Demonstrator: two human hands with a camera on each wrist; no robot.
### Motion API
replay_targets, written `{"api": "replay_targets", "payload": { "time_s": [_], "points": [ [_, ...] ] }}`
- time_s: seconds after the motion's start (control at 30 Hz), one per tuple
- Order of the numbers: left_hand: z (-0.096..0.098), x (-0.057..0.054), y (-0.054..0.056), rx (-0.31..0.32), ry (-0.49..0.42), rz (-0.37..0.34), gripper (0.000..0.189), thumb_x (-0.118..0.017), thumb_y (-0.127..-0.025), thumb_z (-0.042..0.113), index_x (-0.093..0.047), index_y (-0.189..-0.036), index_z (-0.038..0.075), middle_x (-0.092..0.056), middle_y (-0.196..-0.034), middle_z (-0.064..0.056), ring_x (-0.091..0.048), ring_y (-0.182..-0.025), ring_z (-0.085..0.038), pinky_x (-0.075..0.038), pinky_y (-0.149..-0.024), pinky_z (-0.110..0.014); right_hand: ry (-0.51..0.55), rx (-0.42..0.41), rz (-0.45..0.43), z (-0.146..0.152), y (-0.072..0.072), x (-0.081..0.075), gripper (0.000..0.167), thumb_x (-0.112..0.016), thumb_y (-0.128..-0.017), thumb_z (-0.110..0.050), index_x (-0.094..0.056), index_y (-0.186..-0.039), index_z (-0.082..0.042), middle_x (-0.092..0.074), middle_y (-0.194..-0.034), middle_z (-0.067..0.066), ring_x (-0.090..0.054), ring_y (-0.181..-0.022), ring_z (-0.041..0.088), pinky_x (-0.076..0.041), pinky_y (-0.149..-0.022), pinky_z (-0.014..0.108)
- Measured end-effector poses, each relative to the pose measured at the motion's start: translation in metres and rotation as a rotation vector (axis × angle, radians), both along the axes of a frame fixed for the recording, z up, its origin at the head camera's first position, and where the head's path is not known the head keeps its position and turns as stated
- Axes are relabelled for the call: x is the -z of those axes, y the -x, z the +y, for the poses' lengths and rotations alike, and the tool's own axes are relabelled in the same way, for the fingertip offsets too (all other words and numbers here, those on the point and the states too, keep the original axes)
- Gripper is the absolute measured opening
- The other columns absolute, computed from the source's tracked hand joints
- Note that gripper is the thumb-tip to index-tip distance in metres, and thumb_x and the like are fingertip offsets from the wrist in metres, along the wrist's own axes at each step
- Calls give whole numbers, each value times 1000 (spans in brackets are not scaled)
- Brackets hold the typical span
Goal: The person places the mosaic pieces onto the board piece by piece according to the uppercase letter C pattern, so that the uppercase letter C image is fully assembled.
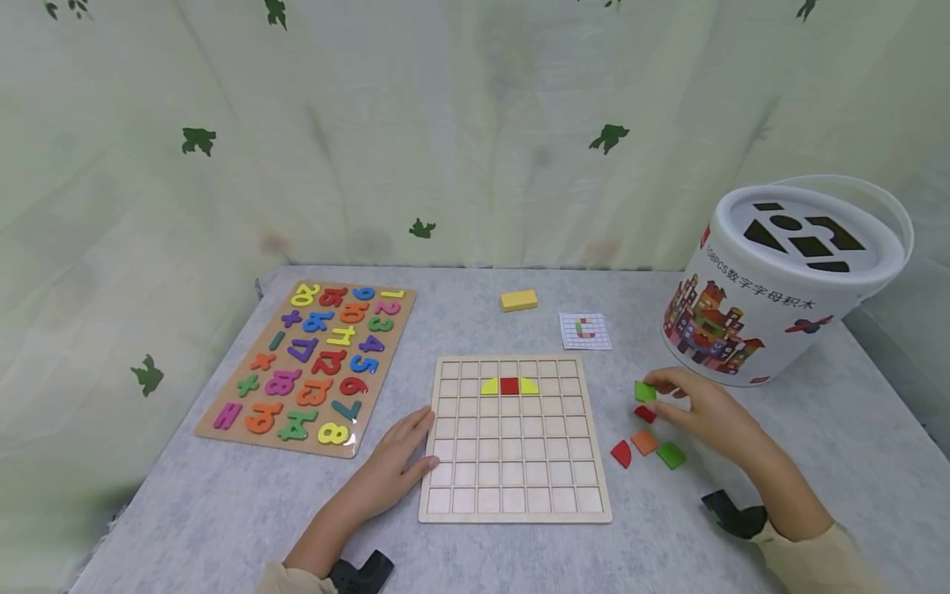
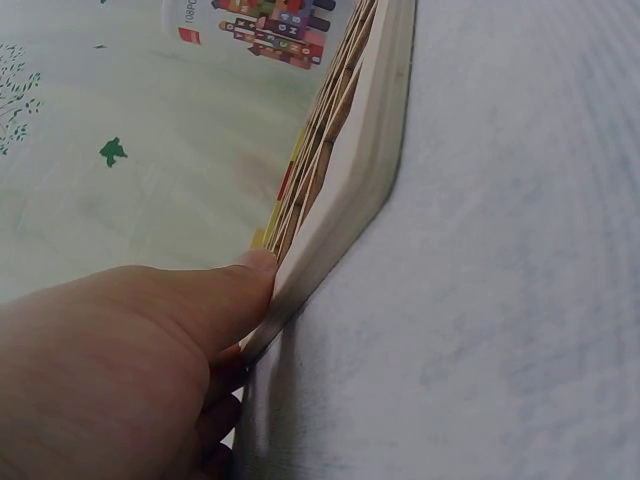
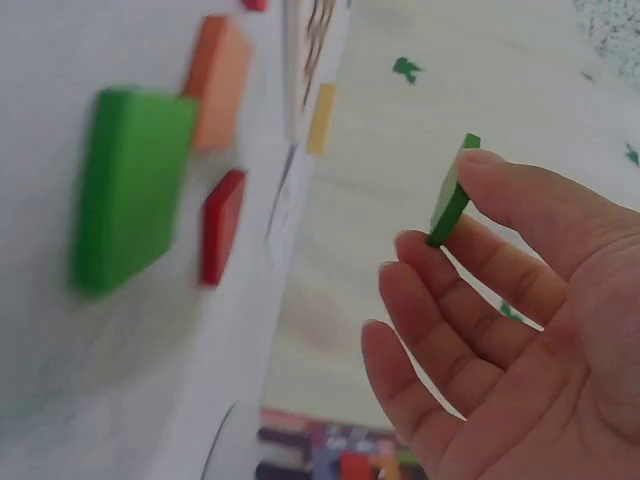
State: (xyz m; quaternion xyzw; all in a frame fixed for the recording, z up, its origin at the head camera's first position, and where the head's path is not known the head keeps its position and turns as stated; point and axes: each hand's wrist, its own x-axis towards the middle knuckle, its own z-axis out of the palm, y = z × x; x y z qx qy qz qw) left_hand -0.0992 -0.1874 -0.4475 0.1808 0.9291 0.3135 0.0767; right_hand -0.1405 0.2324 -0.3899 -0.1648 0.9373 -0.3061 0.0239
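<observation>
left sleeve: beige | right sleeve: beige | left wrist device: black, bent | right wrist device: black, bent

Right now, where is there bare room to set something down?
Bare table shows between the number puzzle board and the yellow block, and in front of the grid board. It is crowded on the grid board's right, where loose tiles lie beside the right hand pinching a green tile; the left hand rests at that board's left edge.
</observation>
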Motion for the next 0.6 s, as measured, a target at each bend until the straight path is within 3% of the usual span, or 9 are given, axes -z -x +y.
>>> {"api": "replay_targets", "payload": {
  "time_s": [0.33, 0.6],
  "points": [
    [0, 0, 0, 3, -7, 6, 66, -56, -89, 29, -24, -142, 6, -19, -147, -7, -16, -133, -26, -22, -102, -48, 129, -84, 158, -47, 17, -19, 30, -68, -81, -13, -59, -109, -6, -58, -103, 5, -52, -91, 21, -46, -76, 43],
    [0, 0, 0, 7, -10, 7, 66, -56, -89, 29, -24, -142, 6, -19, -147, -8, -16, -133, -27, -22, -102, -48, 278, -178, 189, -92, 30, -19, 30, -65, -83, -17, -59, -110, -6, -58, -101, 2, -52, -90, 20, -46, -77, 41]
  ]
}}
